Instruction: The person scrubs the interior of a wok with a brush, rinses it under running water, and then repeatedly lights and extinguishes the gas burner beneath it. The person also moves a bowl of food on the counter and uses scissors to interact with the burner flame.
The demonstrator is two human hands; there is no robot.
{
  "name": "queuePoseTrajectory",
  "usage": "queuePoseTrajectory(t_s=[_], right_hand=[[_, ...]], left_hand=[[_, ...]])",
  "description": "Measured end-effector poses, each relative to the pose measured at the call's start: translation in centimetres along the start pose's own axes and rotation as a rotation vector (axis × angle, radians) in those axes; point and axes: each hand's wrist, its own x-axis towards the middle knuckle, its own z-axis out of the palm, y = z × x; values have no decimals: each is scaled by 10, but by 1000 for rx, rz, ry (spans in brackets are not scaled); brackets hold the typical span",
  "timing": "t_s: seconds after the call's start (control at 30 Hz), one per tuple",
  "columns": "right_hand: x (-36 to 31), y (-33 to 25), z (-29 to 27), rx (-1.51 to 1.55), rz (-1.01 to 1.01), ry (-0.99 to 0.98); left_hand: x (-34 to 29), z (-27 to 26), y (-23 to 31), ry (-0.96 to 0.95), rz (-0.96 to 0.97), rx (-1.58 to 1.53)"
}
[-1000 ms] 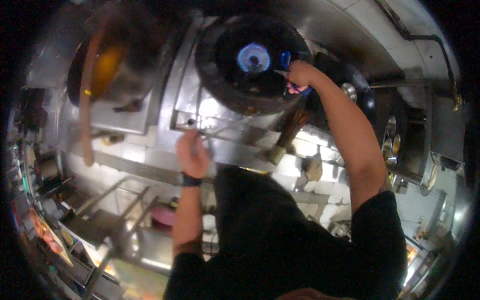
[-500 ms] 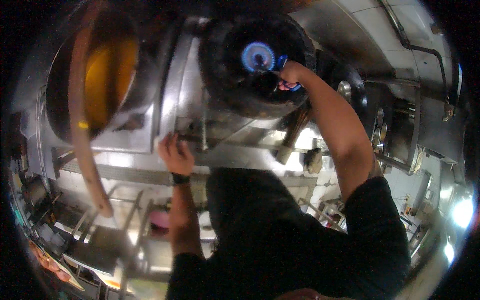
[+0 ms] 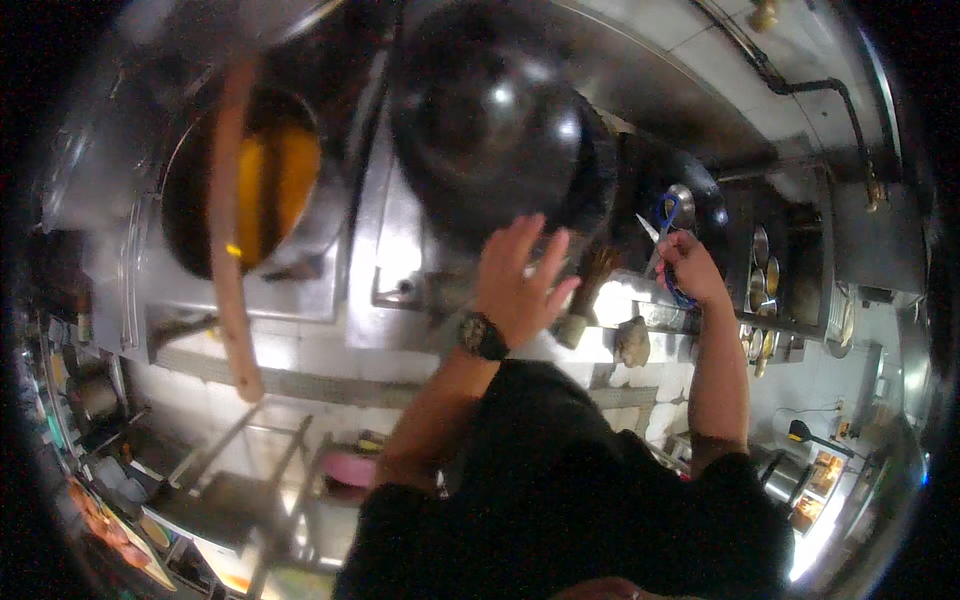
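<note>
Jutting leftward, scissors [image 3: 649, 229] sit in the clenched right hand [image 3: 690, 266]; left hand [image 3: 514, 288] splayed, empty.

Pot [image 3: 187, 175] w/ orange liq. [image 3: 292, 170]

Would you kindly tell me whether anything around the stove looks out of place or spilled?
The long wooden handle does: it slants across the pot and juts past the front edge of the counter, where it might be knocked. I see no clear spill, and the blue-handled scissors in the right hand look normal.
</note>
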Motion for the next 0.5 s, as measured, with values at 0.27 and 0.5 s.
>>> queuePoseTrajectory(t_s=[0.27,0.5], right_hand=[[-71,125,16,168,-28,238],[-152,156,19,375,193,193]], left_hand=[[-9,45,23,-472,38,37],[24,101,72,-814,43,167]])
